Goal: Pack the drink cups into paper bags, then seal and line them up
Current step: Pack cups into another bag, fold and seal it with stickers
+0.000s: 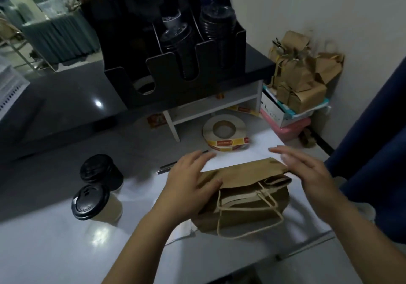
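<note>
A brown paper bag (246, 198) with twine handles stands on the white counter, its top flap folded over. My left hand (189, 182) rests flat on the bag's left side, fingers extended over the fold. Over the bag's right end is my right hand (307, 169), fingers straight and blurred. Two paper drink cups with black lids stand to the left: one nearer (96, 204), one behind it (101, 171). A roll of sticker labels (226, 134) lies just beyond the bag.
A black organizer (171, 48) with stacked lids stands on a dark raised shelf. Folded brown bags (303, 70) pile in a box at the back right. A pen (169, 166) lies by my left hand. A blue curtain (377, 151) hangs at right.
</note>
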